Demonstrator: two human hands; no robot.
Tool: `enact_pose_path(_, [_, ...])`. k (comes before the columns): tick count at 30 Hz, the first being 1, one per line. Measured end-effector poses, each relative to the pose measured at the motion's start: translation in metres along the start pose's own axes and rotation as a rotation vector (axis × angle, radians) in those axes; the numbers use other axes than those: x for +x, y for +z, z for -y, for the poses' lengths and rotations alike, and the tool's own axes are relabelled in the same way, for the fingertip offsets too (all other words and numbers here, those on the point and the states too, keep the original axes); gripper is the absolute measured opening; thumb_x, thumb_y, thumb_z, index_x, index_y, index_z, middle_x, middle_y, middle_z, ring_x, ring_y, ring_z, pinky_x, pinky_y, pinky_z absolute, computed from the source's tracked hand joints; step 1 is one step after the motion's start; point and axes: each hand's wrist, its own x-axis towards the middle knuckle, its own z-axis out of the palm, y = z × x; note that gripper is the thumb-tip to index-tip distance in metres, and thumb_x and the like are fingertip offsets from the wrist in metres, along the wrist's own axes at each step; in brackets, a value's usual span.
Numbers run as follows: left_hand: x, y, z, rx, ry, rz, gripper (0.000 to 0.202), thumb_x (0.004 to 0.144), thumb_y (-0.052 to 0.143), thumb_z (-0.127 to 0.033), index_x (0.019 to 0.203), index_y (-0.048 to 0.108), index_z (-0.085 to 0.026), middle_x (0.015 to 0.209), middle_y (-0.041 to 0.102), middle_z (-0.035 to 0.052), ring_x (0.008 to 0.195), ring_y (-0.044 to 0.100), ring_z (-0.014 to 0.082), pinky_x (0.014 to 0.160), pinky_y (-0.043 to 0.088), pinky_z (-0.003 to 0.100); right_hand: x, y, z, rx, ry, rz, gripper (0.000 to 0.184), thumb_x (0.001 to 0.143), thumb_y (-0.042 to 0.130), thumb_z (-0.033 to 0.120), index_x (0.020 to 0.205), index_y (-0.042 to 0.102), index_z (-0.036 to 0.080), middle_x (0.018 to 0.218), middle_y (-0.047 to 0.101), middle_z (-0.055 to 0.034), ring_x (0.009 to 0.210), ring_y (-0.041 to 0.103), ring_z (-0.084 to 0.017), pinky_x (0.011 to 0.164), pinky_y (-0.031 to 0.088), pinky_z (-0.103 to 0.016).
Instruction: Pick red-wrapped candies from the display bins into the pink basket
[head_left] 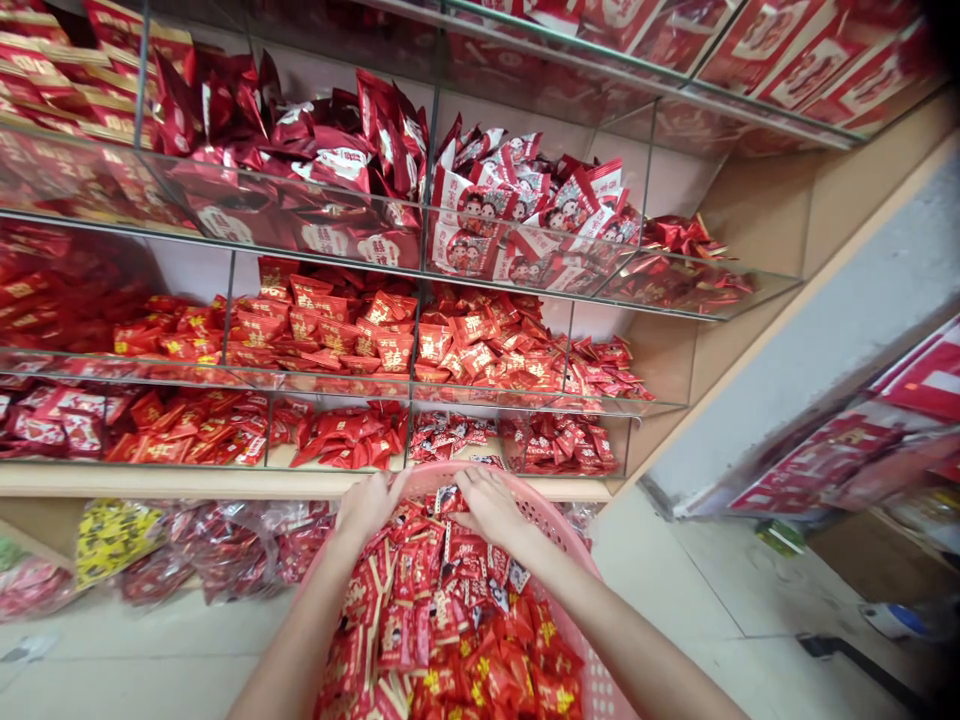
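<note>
A pink plastic basket (pixel 553 532) sits low in the middle, heaped with several small red candy packets (pixel 450 630). My left hand (pixel 367 505) rests at the basket's far rim on the left, fingers curled down onto the packets. Just right of it, my right hand (pixel 491 505) lies on the packets with its fingers bent and pressing into the heap. Whether either hand has closed around a packet is hidden by the fingers. Directly beyond the hands is the lowest clear bin (pixel 450 435) of the shelf, holding red and white packets.
Tiered clear acrylic bins (pixel 420 250) full of red sweets rise ahead on a wooden shelf (pixel 150 480). Bags of sweets (pixel 217 550) lie on the floor under it. A grey wall (pixel 817 330) angles away at right, with red packages (pixel 840 450) leaning on it.
</note>
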Motion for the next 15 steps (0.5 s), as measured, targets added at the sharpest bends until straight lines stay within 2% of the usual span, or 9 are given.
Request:
enact_pose_path(4, [0.0,0.0,0.0,-0.007,0.0,-0.003,0.074,0.079,0.011,-0.068,0.082,0.064,-0.018,0.086,0.069,0.0156,0.085,0.064,0.0292,0.075,0.044,0.036,-0.001,-0.004,0.003,0.016,0.023,0.028,0.045,0.072,0.062,0.048,0.102,0.049,0.017,0.109,0.054,-0.0127,0.103,0.048,-0.028,0.084,0.039,-0.04])
enact_pose_path(7, [0.0,-0.001,-0.001,0.002,0.002,-0.001,0.073,0.08,0.011,-0.067,0.083,0.065,-0.017,0.088,0.069,0.0158,0.087,0.063,0.0283,0.077,0.044,0.035,0.001,-0.018,-0.004,0.081,0.003,-0.024,0.05,0.078,0.049,0.057,0.108,0.048,0.018,0.11,0.054,-0.0122,0.104,0.047,-0.027,0.086,0.037,-0.039])
enact_pose_path(11, [-0.001,-0.002,-0.002,0.008,0.003,0.0,0.072,0.08,0.011,-0.066,0.082,0.065,-0.018,0.088,0.069,0.0151,0.086,0.063,0.028,0.076,0.044,0.036,0.017,-0.037,-0.029,0.069,0.062,-0.107,0.035,0.087,0.04,0.043,0.113,0.045,0.019,0.108,0.056,-0.0101,0.102,0.048,-0.022,0.085,0.037,-0.034])
enact_pose_path(13, [-0.002,-0.003,-0.002,0.002,-0.001,0.003,0.07,0.08,0.013,-0.065,0.083,0.065,-0.018,0.088,0.069,0.015,0.085,0.064,0.0281,0.076,0.044,0.035,0.03,-0.041,-0.047,0.009,0.127,-0.04,0.031,0.088,0.04,0.03,0.117,0.043,0.019,0.113,0.054,-0.0111,0.105,0.047,-0.021,0.086,0.036,-0.033])
enact_pose_path(15, [-0.002,-0.004,-0.003,-0.004,-0.005,0.003,0.068,0.081,0.015,-0.064,0.083,0.065,-0.018,0.087,0.069,0.0149,0.085,0.064,0.0278,0.075,0.044,0.035,0.046,-0.041,-0.063,-0.041,0.169,0.1,0.032,0.086,0.041,0.02,0.118,0.044,0.019,0.118,0.053,-0.0117,0.108,0.048,-0.021,0.087,0.037,-0.032])
